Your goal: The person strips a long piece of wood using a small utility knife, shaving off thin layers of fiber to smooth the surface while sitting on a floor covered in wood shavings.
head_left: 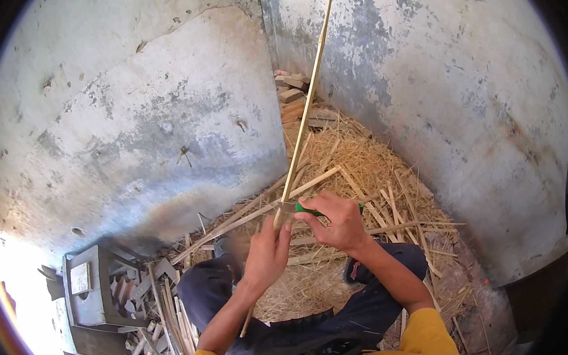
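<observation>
A long, pale bamboo strip [307, 108] rises from my lap, its upper end leaning slightly right before the wall corner. My left hand [267, 257] is closed round its lower part, and a thin tail of the strip shows below by my thigh. In my right hand [337, 220] is a knife with a green handle [305, 209]; the fingers wrap round the handle. Its short blade meets the strip just above my left hand, though the exact contact is too small to make out.
Straw-like shavings [356, 149] and loose strips [394, 212] cover the floor ahead. Bricks [293, 88] lie in the corner between two worn plaster walls [191, 108]. At lower left stands a grey metal box [89, 283] beside rubble and more strips. My bent legs [388, 266] flank the work.
</observation>
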`<state>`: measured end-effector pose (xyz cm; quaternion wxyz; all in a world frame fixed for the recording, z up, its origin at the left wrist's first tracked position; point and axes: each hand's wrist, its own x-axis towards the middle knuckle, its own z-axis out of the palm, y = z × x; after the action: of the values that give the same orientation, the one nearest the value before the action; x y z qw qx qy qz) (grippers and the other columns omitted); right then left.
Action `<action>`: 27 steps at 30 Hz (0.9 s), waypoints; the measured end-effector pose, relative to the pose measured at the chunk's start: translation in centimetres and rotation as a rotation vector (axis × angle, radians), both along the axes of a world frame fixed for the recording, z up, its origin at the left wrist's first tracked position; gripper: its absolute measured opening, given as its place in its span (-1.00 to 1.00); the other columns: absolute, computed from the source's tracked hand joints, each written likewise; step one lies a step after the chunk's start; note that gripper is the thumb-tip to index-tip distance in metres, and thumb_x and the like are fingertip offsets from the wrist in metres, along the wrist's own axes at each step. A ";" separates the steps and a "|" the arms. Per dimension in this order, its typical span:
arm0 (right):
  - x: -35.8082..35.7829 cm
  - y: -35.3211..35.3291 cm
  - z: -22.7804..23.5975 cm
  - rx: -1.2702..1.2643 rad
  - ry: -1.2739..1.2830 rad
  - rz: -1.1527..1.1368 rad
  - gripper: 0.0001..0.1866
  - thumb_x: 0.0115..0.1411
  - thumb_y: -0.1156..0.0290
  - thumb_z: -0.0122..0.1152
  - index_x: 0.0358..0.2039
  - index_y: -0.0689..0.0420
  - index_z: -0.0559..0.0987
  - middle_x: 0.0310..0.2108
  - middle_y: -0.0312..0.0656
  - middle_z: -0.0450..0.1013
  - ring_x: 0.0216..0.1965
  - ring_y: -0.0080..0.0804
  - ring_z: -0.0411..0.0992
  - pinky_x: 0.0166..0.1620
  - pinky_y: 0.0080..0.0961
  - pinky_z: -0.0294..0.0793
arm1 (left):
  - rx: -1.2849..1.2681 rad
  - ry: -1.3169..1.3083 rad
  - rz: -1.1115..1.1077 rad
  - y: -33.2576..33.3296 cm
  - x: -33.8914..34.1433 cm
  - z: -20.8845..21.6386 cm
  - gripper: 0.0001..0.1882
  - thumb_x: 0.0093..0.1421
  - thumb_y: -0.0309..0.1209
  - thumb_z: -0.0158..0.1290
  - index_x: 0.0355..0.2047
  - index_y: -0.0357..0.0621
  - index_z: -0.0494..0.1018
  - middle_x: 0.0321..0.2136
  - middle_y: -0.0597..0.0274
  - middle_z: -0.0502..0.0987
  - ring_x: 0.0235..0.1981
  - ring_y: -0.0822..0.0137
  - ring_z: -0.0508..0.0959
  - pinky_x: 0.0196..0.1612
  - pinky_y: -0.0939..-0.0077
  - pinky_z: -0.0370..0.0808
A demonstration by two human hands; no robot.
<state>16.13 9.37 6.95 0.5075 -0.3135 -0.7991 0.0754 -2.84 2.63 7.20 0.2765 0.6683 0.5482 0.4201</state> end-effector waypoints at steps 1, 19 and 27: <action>0.0 0.0 -0.1 0.007 -0.004 -0.002 -0.75 0.18 0.26 0.51 -0.20 0.09 0.74 -0.44 -0.21 0.59 -0.51 -0.27 0.58 -0.48 -0.39 0.51 | 0.003 0.013 0.003 -0.1 0.1 0.0 -0.79 0.50 -0.37 0.00 -0.13 -0.32 0.36 -0.57 -0.17 0.55 -0.57 -0.14 0.59 -0.49 0.08 0.38; 0.3 0.6 0.3 0.078 0.059 -0.019 -0.74 0.18 0.24 0.51 -0.19 0.08 0.74 -0.46 -0.22 0.57 -0.52 -0.29 0.56 -0.49 -0.39 0.46 | 0.045 0.068 0.028 -1.9 -0.1 0.0 -0.80 0.48 -0.40 0.02 -0.20 -0.30 0.31 -0.58 -0.24 0.52 -0.53 -0.31 0.58 -0.49 -0.01 0.39; 0.3 1.2 -0.1 0.075 0.019 -0.027 -0.76 0.20 0.29 0.51 -0.23 0.17 0.73 -0.39 -0.15 0.64 -0.45 -0.28 0.62 -0.42 -0.44 0.56 | -0.024 0.071 0.048 -2.4 -0.5 -0.5 -0.78 0.46 -0.38 0.05 -0.20 -0.29 0.28 -0.55 -0.31 0.53 -0.45 -0.37 0.58 -0.45 -0.11 0.41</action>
<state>16.43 10.59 6.85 0.5275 -0.3042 -0.7922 0.0415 -3.38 0.22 6.69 0.2544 0.6660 0.5787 0.3959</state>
